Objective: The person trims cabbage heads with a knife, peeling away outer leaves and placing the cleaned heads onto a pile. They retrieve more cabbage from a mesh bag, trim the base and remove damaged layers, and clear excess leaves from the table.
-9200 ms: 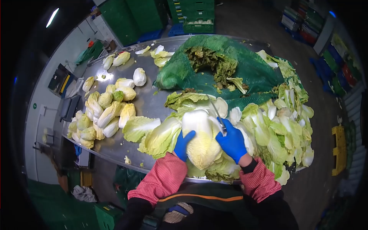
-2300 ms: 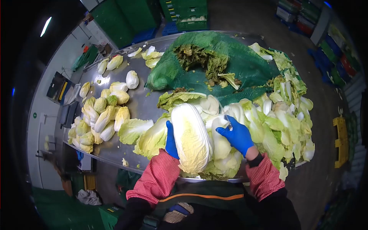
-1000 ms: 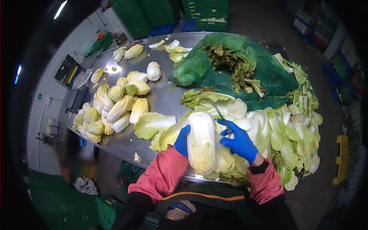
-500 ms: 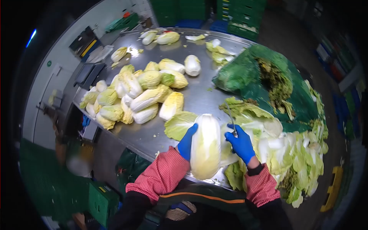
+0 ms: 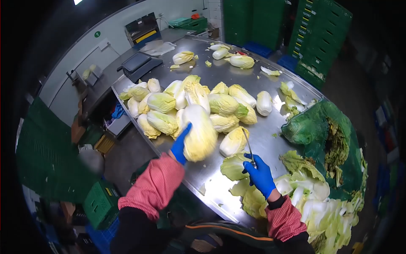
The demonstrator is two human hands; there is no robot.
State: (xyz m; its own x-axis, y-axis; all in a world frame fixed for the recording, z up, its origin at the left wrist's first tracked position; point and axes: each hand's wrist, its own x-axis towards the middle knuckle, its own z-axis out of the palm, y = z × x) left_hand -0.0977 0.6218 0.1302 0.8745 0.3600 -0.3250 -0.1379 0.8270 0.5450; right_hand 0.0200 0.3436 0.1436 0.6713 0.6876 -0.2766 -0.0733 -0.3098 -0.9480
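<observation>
My left hand (image 5: 181,144), in a blue glove, is closed on a large napa cabbage (image 5: 198,134) with a white base and pale yellow leaves. It is held in front of the pile of napa cabbages (image 5: 163,112), partly covering them. My blue-gloved right hand (image 5: 261,175) is wrapped round the handle of a knife (image 5: 249,146), its thin blade pointing up and away from me. Below the blade lie a loose green cabbage leaf (image 5: 234,166) and a single yellowish cabbage (image 5: 234,142).
All this rests on a steel table (image 5: 211,175). Trimmed leaves (image 5: 325,216) are heaped at the right, beside a green net bag (image 5: 302,125) with wilted leaves. Several cabbages lie at the far edge. Green crates (image 5: 323,34) stand stacked behind; a grey tray (image 5: 139,65) sits at the left.
My left hand has carried the cabbage left and forward, from in front of my body to the pile. My right hand still holds the knife. The view has turned leftward.
</observation>
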